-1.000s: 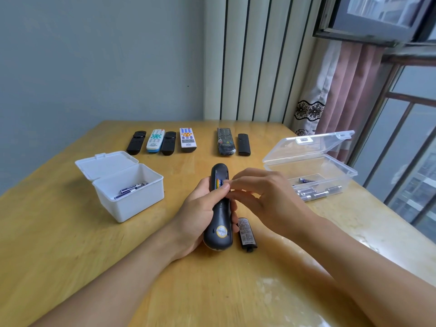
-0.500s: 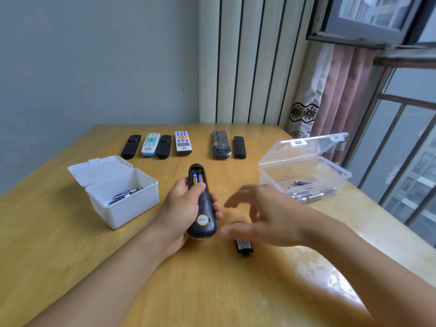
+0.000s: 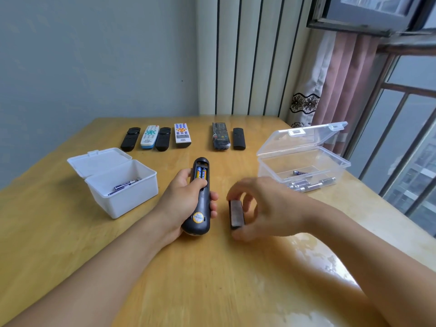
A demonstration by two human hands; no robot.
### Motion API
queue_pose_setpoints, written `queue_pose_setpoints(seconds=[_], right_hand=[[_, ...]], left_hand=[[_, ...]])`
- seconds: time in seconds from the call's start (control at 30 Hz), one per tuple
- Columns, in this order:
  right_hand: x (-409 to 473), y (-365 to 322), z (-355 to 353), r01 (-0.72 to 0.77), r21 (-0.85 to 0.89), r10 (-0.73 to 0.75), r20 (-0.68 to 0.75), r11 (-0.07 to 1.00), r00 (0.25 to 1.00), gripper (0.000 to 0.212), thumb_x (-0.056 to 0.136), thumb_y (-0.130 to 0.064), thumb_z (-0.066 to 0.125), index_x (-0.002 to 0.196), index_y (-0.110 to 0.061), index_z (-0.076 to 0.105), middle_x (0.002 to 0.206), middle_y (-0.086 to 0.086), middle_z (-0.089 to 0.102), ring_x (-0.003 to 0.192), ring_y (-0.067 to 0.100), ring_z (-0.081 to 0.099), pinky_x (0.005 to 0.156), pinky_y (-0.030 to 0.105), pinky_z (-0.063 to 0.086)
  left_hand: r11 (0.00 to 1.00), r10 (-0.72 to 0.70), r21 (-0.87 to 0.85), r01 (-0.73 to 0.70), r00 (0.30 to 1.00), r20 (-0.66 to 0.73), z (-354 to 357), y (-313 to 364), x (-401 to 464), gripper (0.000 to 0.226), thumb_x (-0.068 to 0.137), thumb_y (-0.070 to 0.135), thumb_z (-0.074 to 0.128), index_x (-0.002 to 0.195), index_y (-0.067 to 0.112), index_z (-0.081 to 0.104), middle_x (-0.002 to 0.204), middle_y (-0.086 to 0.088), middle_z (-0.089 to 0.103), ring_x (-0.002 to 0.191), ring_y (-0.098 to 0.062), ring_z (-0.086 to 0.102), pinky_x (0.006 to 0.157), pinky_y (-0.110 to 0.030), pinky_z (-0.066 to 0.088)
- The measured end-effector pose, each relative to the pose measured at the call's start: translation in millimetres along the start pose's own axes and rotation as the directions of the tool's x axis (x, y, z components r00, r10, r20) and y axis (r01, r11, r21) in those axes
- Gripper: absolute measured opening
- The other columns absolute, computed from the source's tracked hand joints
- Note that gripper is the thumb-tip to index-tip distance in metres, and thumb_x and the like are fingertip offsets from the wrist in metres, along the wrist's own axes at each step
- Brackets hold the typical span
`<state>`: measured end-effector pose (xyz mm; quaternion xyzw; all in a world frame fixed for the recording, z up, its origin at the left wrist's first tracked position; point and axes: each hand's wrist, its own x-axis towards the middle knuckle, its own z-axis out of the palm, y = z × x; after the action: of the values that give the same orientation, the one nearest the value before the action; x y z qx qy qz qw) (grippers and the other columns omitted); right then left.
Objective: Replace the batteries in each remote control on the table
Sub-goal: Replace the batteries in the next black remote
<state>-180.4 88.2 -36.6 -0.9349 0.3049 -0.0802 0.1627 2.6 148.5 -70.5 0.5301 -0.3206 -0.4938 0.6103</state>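
White box (image 3: 122,185), lid flipped back, sits on wooden table (image 3: 70,232) well to the L of the left hand; a few used batts (image 3: 123,184) lie inside.

Left hand (image 3: 182,204) wraps the dark remote (image 3: 199,197) held face-down, fingers curled round its R edge, thumb laid across the back just below the open batt bay. Two blue/yellow batteries (image 3: 201,173) sit side by side in that bay, above the thumb. Round sticker near the remote's lower end, by the heel of the hand.

Just R of the left-hand fingertips, apart from the remote: battery cover (image 3: 236,213), dark, long axis running away from the person. Right hand (image 3: 264,208) arches over it, fingertips at its far end & thumb at the near end, pinching it. Cover looks tipped on edge; can't tell if it's clear of the table. Hand somewhat blurred.

Beyond both hands, far side of table: row of six remotes (image 3: 181,138), four grouped past the left hand, two more past the gap betw hands.

R of & beyond the right hand: clear box (image 3: 304,161), lid up, w/ several AAA cells (image 3: 309,184) in the bottom.
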Motion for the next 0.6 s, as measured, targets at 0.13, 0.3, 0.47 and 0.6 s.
queue_pose_setpoints(seconds=[0.13, 0.3, 0.47, 0.6], right_hand=[[7, 2, 8, 0.130, 0.370, 0.001, -0.333, 0.920, 0.943, 0.066, 0.067, -0.032, 0.093, 0.125, -0.017, 0.067, 0.110, -0.009, 0.070, 0.093, 0.008, 0.068, 0.074, 0.030, 0.061], [6, -5, 17, 0.221, 0.256, -0.097, -0.421, 0.941, 0.902, 0.059, 0.078, -0.033, 0.086, 0.131, -0.017, 0.067, 0.122, -0.014, 0.068, 0.094, 0.004, 0.067, 0.081, 0.019, 0.056], [12, -3, 25, 0.239, 0.072, -0.185, -0.440, 0.968, 0.879, 0.052, 0.088, -0.030, 0.077, 0.137, -0.018, 0.062, 0.143, -0.006, 0.058, 0.105, 0.011, 0.064, 0.091, 0.027, 0.054], [16, 3, 28, 0.284, 0.091, -0.202, -0.503, 0.955, 0.840, 0.043, 0.091, -0.023, 0.073, 0.132, -0.016, 0.066, 0.140, -0.003, 0.062, 0.118, 0.011, 0.063, 0.100, 0.033, 0.052]], left_hand=[[0.999, -0.023, -0.040, 0.025, 0.998, 0.051, 4, -1, -5, 0.031, 0.105, 0.029, 0.046, 0.128, 0.009, 0.052, 0.066, -0.014, 0.062, 0.052, -0.025, 0.059, 0.050, -0.032, 0.052], [0.996, -0.018, -0.083, 0.030, 0.991, 0.135, 11, -5, -11, 0.050, 0.107, 0.043, 0.034, 0.134, 0.005, 0.051, 0.079, -0.017, 0.060, 0.055, -0.025, 0.060, 0.050, -0.033, 0.052], [0.998, 0.041, -0.045, -0.034, 0.985, 0.166, 13, -4, -15, 0.036, 0.109, 0.037, 0.034, 0.133, 0.015, 0.049, 0.079, -0.012, 0.060, 0.059, -0.024, 0.059, 0.053, -0.035, 0.054], [0.997, 0.058, -0.062, -0.046, 0.978, 0.203, 14, -4, -17, 0.031, 0.109, 0.034, 0.034, 0.134, 0.022, 0.048, 0.075, -0.007, 0.061, 0.062, -0.025, 0.058, 0.054, -0.034, 0.054]])
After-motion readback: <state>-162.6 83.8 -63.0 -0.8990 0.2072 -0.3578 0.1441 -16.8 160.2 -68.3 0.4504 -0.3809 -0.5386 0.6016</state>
